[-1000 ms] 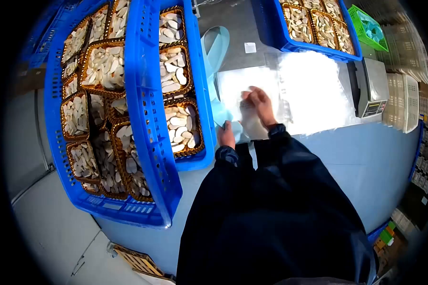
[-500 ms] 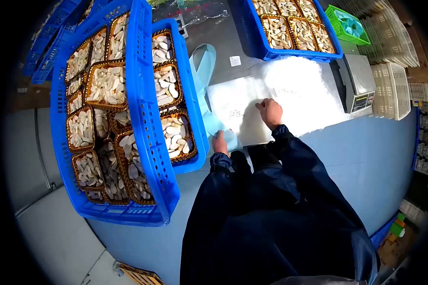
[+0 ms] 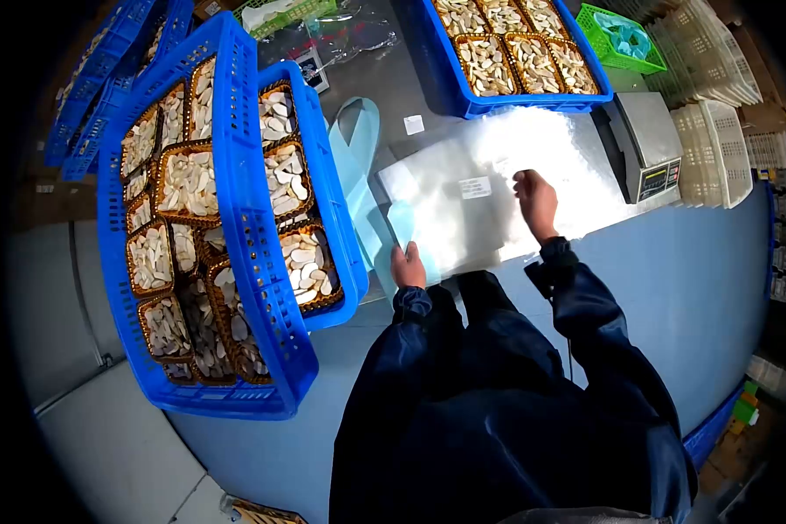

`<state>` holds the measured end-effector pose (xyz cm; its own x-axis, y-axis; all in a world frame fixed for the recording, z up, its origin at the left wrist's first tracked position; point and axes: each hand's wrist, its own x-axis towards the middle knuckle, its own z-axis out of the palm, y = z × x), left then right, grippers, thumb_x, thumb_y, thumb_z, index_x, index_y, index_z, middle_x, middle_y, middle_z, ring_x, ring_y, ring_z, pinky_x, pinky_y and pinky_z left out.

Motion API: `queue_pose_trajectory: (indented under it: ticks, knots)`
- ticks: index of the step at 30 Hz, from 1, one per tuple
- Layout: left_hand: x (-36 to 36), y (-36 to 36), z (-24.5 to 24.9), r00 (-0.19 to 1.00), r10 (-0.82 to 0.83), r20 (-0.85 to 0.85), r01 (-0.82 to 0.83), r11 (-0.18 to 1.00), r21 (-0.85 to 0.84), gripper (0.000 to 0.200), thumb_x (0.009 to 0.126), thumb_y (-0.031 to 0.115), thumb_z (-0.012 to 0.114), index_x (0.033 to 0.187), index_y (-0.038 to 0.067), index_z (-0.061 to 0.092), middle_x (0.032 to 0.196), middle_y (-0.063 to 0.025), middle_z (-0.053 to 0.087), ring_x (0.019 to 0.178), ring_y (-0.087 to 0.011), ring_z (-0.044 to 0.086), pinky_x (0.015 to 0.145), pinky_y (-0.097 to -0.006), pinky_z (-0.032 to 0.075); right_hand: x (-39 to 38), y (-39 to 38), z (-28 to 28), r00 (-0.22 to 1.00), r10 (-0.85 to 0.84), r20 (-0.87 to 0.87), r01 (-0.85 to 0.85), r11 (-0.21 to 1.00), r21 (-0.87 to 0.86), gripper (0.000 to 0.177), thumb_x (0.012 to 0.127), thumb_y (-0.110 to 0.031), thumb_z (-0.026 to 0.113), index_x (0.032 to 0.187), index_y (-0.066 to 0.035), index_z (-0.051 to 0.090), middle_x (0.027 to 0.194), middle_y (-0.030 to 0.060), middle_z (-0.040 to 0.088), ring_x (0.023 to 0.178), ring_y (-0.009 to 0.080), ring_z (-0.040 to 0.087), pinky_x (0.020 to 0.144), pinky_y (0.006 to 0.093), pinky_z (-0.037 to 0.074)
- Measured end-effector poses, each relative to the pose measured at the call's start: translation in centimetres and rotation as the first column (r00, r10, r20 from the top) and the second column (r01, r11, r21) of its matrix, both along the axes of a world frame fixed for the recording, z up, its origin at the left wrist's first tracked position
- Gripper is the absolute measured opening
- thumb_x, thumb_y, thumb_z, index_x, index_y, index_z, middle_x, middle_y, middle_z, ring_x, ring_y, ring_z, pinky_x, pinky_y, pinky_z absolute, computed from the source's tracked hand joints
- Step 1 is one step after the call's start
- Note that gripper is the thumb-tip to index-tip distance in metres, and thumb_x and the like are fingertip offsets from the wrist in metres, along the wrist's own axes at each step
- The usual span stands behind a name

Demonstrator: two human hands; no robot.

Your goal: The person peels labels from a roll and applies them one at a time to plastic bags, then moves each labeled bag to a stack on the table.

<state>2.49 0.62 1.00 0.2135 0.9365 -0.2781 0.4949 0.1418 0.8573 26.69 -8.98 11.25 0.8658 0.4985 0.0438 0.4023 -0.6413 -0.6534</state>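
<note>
My left hand (image 3: 408,265) is closed on a long light blue strip (image 3: 402,223), which looks like label backing. The strip loops away up the table beside the blue crate. My right hand (image 3: 537,205) hovers over or touches the clear plastic bags (image 3: 445,223), its fingers curled and their tips together. Whether anything is pinched there I cannot make out. A small white printed label (image 3: 476,187) lies on the upper bag, left of my right hand. Glare washes out the bags farther back.
Blue crates (image 3: 266,262) at left hold baskets of sliced pale pieces. Another blue crate (image 3: 533,103) stands at the back. A scale (image 3: 646,144) and stacked white baskets (image 3: 712,153) are on the right, with a green basket (image 3: 620,39) behind. A white paper square (image 3: 413,125) lies on the table.
My right hand has moved right, uncovering more of the bags. The printed label now shows clearly. My left hand still grips the blue strip, whose near end has bent upward.
</note>
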Motion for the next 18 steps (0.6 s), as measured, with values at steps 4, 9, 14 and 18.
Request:
queue_pose_trajectory:
  ticks: [4,9,14,18]
  knots:
    - [0.6,0.0,1.0,0.995,-0.066,-0.077,0.067,0.998,0.003,0.036,0.084,0.026,0.052,0.102,-0.004,0.054,0.105,-0.0226,0.055,0.094,-0.0379,0.053,0.079,-0.0415,0.041,6.5,-3.7,-0.2,0.995,-0.06,0.08,0.069,0.99,-0.12,0.021,0.085,-0.027,0.054,0.082,-0.008,0.061,0.069,0.0109,0.062,0.067,0.0295,0.06,0.061,0.0388,0.046]
    - [0.9,0.0,2.0,0.923,0.227,0.31,-0.195,0.972,-0.132,0.032,0.084,0.026,0.057,0.093,-0.005,0.059,0.086,-0.0144,0.064,0.077,-0.0227,0.06,0.071,-0.0337,0.044,1.7,-0.6,0.3,0.966,0.148,0.211,-0.171,0.98,0.097,0.033,0.078,-0.02,0.065,0.106,-0.006,0.056,0.096,0.0148,0.06,0.08,0.0251,0.058,0.071,0.0345,0.046]
    - [1.0,1.3,7.8,0.854,0.485,0.189,-0.384,0.832,-0.401,0.044,0.084,0.03,0.06,0.104,-0.008,0.051,0.098,-0.0107,0.059,0.087,-0.0171,0.053,0.076,-0.03,0.041,-12.3,1.6,1.2,0.252,0.667,-0.701,-0.312,0.742,0.594,0.028,0.079,0.002,0.062,0.107,-0.005,0.062,0.093,-0.0007,0.062,0.078,0.0067,0.053,0.073,0.0229,0.044]
    - [-0.9,2.3,7.9,0.843,0.468,0.266,-0.276,0.8,-0.532,0.049,0.082,0.038,0.061,0.107,-0.003,0.051,0.101,-0.0096,0.057,0.086,-0.0156,0.055,0.071,-0.0281,0.044,-14.5,1.9,-0.3,0.33,0.583,-0.743,-0.241,0.813,0.531,0.028,0.08,0.001,0.062,0.108,-0.004,0.061,0.089,-0.0006,0.062,0.081,0.006,0.052,0.075,0.0216,0.043]
